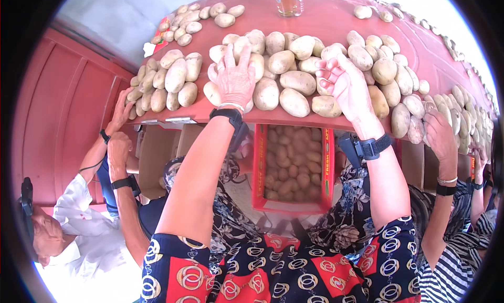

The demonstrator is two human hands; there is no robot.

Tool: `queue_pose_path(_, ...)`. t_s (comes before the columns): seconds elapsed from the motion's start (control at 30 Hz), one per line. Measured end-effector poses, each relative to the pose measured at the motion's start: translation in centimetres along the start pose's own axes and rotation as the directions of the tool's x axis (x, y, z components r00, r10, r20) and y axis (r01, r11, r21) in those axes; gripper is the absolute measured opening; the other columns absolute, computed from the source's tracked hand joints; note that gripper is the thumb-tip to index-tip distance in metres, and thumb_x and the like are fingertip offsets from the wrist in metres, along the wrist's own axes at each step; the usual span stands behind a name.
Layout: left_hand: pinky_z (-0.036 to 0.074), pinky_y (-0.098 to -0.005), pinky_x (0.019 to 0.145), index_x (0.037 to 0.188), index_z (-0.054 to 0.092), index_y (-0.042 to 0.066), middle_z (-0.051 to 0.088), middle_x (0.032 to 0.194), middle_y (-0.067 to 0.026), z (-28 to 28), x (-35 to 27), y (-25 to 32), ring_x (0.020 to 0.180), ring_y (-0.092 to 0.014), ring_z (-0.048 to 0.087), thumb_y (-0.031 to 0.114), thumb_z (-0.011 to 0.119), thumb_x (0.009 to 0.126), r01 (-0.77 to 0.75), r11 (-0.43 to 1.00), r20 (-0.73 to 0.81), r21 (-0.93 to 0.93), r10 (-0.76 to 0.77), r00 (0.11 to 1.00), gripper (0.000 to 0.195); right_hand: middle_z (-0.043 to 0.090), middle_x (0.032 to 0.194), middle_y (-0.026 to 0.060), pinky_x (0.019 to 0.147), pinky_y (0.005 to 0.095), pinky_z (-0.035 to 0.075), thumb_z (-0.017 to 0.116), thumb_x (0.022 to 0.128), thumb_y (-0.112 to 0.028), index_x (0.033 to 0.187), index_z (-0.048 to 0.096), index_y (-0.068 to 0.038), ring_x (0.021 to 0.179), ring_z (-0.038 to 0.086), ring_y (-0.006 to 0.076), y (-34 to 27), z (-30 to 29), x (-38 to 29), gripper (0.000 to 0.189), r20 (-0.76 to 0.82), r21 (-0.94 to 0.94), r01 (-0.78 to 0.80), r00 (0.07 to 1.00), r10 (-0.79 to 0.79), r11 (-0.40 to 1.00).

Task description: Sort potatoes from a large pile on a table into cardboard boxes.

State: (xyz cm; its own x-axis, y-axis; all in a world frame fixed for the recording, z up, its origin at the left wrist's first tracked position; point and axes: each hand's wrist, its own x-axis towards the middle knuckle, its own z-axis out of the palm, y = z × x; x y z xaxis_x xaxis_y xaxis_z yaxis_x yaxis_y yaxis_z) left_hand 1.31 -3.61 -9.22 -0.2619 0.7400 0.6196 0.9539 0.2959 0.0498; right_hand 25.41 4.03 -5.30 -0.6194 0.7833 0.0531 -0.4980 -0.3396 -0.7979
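Note:
A heap of pale potatoes (297, 82) lies on the red table (252, 19) in front of me. My left hand (234, 76) rests on the heap's left part, fingers spread over several potatoes; whether it grips one I cannot tell. At the heap's right side my right hand (342, 84) is raised, palm partly turned up, with its fingers loosely bent and apart and nothing seen in it. Below the table edge, between my legs, stands a red carton (328, 165) filled with smaller-looking potatoes. Black bands with devices are on both my wrists.
More potato piles lie left (175, 74), right (384, 70) and at the back left (185, 23). A glass mug of amber liquid (288, 3) stands at the back. Co-workers' hands reach in at the left (120, 110) and right (439, 133). Brown cartons (157, 157) stand under the table.

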Motion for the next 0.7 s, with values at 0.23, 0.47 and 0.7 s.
queue_pose_path(0.23,0.022,-0.0557,0.098,0.126,0.05,0.03,0.04,0.13,-0.0195,-0.2,0.3,0.4,0.118,-0.033,0.041,0.036,0.049,0.087,0.003,0.997,0.096,0.081,-0.011,0.995,0.04,0.065,0.095,0.0074,0.071,0.0249,0.046,0.05,0.091,-0.038,0.083,0.058,-0.01,0.085,0.061,0.0132,-0.1,0.9,0.2,0.03,0.036,-0.002,0.011,0.999,-0.011,1.0)
queue_pose_path(0.47,0.025,-0.0539,0.099,0.126,0.049,0.029,0.049,0.115,-0.0189,0.4,0.2,0.4,0.108,-0.036,0.048,0.035,0.048,0.087,0.027,0.997,-0.004,0.068,-0.026,1.0,0.04,0.065,0.097,0.0088,0.072,0.0258,0.045,0.051,0.09,-0.043,0.084,0.058,-0.01,0.086,0.06,0.0142,-0.3,0.8,1.0,0.035,0.009,0.008,0.045,0.999,-0.045,0.999)
queue_pose_path(0.7,0.03,-0.0479,0.095,0.122,0.047,0.017,0.055,0.106,-0.0139,0.9,-0.1,-0.4,0.101,-0.031,0.051,0.02,0.054,0.084,-0.001,0.992,-0.126,-0.123,-0.015,0.992,0.039,0.063,0.102,0.0123,0.078,0.0288,0.045,0.048,0.091,-0.047,0.085,0.058,-0.009,0.092,0.06,0.0174,0.1,0.0,1.3,0.04,-0.005,-0.043,0.002,1.0,-0.002,0.999)
